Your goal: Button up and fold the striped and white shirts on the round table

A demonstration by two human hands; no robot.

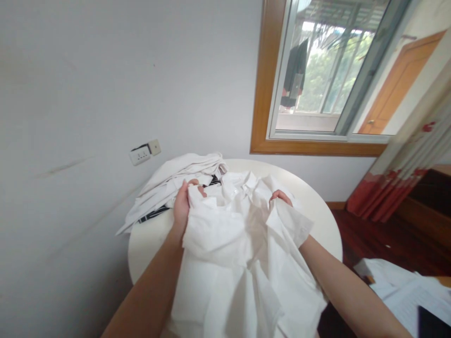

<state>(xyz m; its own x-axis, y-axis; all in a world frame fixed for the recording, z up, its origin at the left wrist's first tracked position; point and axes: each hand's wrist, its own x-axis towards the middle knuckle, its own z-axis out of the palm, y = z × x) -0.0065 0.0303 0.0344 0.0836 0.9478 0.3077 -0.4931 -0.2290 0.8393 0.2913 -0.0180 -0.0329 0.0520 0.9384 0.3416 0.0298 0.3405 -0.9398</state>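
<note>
A white shirt (225, 249) spreads over the round table and hangs toward me past its near edge. Its collar (243, 185) and a button lie at the far end. My left hand (185, 199) is closed on the cloth at the shirt's left side, thumb and fingers pinching it. On the other side, my right hand (281, 197) grips the shirt, partly covered by a flap of the fabric. Beside my left hand rests a stack of folded white clothes (176, 176), with black striped cloth (155, 214) showing under it.
The round white table (324, 225) stands against a wall with a power socket (140, 155). A wood-framed window (259, 94) is behind it. At right hang a curtain (380, 192) and, lower down, white cloth or papers (408, 291) beside a dark object (431, 324).
</note>
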